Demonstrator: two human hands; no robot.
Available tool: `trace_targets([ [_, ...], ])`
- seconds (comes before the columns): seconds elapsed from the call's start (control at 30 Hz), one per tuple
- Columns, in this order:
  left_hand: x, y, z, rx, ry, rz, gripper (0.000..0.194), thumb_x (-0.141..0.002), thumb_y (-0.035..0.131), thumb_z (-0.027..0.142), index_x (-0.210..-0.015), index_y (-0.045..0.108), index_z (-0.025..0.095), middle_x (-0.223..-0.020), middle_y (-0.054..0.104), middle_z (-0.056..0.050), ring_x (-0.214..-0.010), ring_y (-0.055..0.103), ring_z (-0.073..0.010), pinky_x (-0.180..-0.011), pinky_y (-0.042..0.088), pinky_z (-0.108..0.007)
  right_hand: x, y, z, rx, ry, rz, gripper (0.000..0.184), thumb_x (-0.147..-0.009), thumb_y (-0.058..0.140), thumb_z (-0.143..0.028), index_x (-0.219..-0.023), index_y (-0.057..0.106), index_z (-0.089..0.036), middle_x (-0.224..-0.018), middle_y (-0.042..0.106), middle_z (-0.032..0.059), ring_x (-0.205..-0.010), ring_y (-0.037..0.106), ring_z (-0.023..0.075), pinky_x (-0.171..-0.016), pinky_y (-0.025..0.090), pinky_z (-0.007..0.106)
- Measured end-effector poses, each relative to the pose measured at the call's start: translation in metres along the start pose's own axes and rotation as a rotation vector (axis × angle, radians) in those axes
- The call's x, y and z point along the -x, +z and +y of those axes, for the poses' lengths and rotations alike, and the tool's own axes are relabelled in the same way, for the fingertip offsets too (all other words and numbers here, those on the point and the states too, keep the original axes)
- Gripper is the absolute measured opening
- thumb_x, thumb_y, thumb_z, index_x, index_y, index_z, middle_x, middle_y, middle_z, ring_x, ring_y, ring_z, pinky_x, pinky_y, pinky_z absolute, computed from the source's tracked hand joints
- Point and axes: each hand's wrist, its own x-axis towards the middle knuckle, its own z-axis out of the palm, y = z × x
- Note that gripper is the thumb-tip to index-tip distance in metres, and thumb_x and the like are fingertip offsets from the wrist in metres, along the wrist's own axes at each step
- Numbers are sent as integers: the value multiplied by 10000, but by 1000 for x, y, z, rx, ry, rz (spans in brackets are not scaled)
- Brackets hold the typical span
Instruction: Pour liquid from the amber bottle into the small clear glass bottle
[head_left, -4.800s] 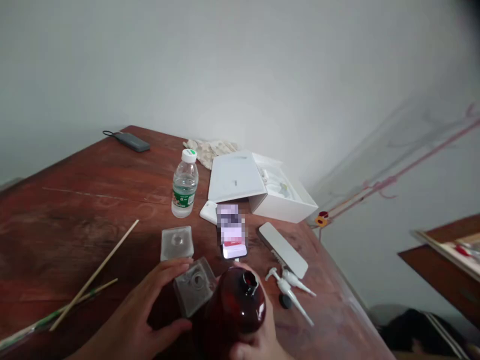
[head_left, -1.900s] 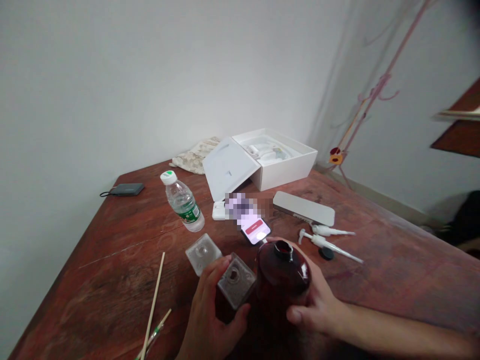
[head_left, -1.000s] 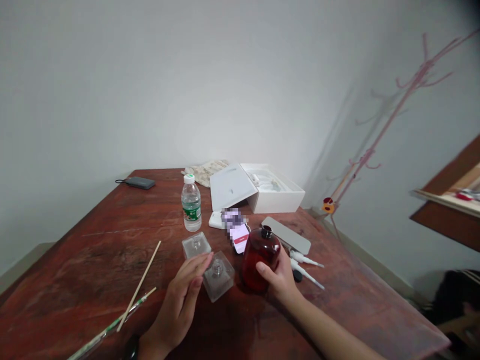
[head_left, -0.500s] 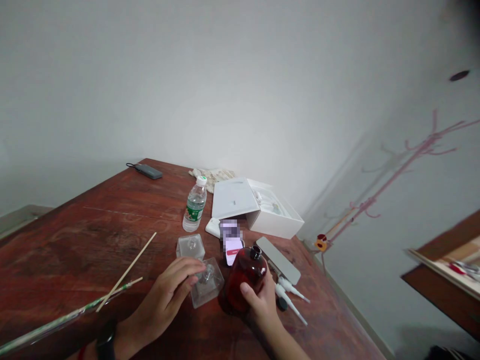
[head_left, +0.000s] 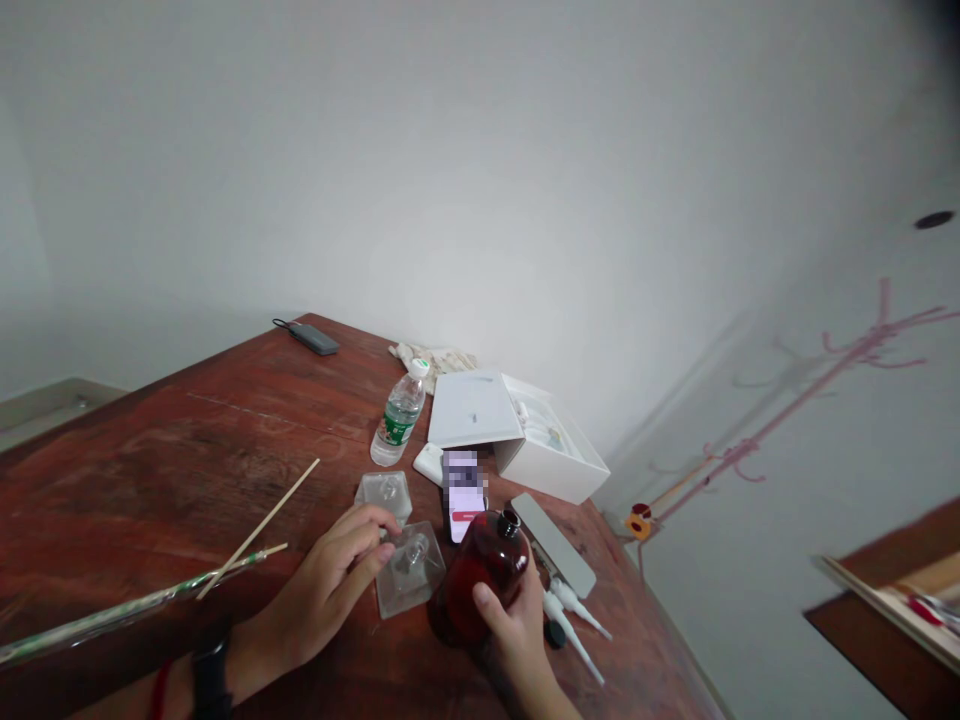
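Note:
My right hand [head_left: 510, 625] is wrapped round an amber bottle [head_left: 480, 577], its dark neck uncapped and leaning a little to the right. My left hand [head_left: 334, 575] hovers at two clear square containers with round necks: the nearer container [head_left: 412, 570] lies just by the fingertips, and the farther container [head_left: 385, 494] sits behind the fingers. Its fingers are bent loosely, thumb apart, and nothing shows in them. Whether they touch the nearer container I cannot tell. Right of the bottle lie two white pump heads [head_left: 574, 610] and a small black cap [head_left: 555, 634].
Behind the hands stand a water bottle [head_left: 397, 418], a lit phone [head_left: 465, 495] and an open white box [head_left: 555, 465]. A grey flat case [head_left: 559, 545] lies at right. Thin wooden sticks [head_left: 259, 528] lie at left, a power bank [head_left: 313, 338] at the far corner.
My left hand has drawn slightly left and down from the nearer container's neck. My right hand still holds the amber bottle, now tilted a bit more. The camera view has shifted slightly.

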Motion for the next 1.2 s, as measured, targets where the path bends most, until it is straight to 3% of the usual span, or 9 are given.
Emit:
trace_targets([
  [0.17, -8, -3, 1, 9, 19, 30, 288, -1125, 532, 292, -947, 749, 223, -1064, 770, -49, -1051, 721, -237, -961, 506, -296, 1, 2, -4, 39, 27, 14, 893, -757, 941, -623, -1502, 638, -235, -1460, 760, 175, -1379, 691, 455, -1228, 468, 655],
  [0.33, -10, -3, 0, 31, 27, 34, 389, -1125, 520, 328, -821, 739, 222, -937, 759, -40, -905, 723, -222, -862, 527, -289, 1, 0, -4, 57, 26, 16, 886, -755, 941, -625, -1492, 639, -237, -1413, 775, 179, -1342, 715, 451, -1153, 546, 624],
  [0.47, -9, -2, 1, 38, 12, 73, 345, -1135, 477, 286, -889, 711, 222, -956, 759, -43, -916, 724, -222, -864, 539, -292, 1, -1, -3, 67, 25, -12, 901, -734, 950, -642, -1478, 644, -235, -1379, 791, 163, -1295, 739, 443, -1157, 541, 611],
  [0.63, -9, -3, 6, 36, 8, 38, 242, -1108, 554, 274, -972, 751, 233, -1014, 774, -44, -975, 728, -234, -912, 542, -300, 2, 6, -11, 58, 30, -64, 937, -740, 930, -694, -1495, 643, -219, -1421, 783, 169, -1339, 717, 442, -1199, 514, 602],
  [0.77, -9, -7, 10, 43, 20, -23, 308, -1074, 578, 296, -873, 804, 236, -983, 778, -54, -949, 729, -241, -892, 540, -302, 3, 8, -17, 54, 37, -80, 932, -738, 928, -711, -1492, 653, -238, -1427, 780, 163, -1365, 703, 444, -1219, 496, 612],
  [0.9, -9, -10, 14, 70, 4, -31, 466, -1077, 529, 327, -675, 743, 228, -846, 764, -53, -839, 729, -229, -805, 531, -294, 5, 7, -18, 62, 50, -74, 938, -727, 960, -661, -1502, 640, -242, -1415, 776, 161, -1360, 701, 441, -1227, 483, 612],
  [1.03, -9, -11, 12, 123, -66, 3, 613, -1107, 442, 370, -548, 651, 230, -724, 750, -48, -731, 725, -215, -738, 525, -295, 6, 8, -16, 54, 52, -97, 1034, -715, 958, -677, -1570, 571, -244, -1451, 751, 165, -1350, 703, 433, -1200, 511, 592],
  [1.2, -14, -9, 3, 177, -183, 71, 668, -1086, 446, 434, -489, 674, 238, -684, 762, -54, -691, 723, -219, -744, 515, -313, 6, 9, -17, 47, 42, -134, 1009, -713, 955, -679, -1549, 597, -241, -1363, 794, 155, -1403, 671, 438, -1189, 530, 578],
])
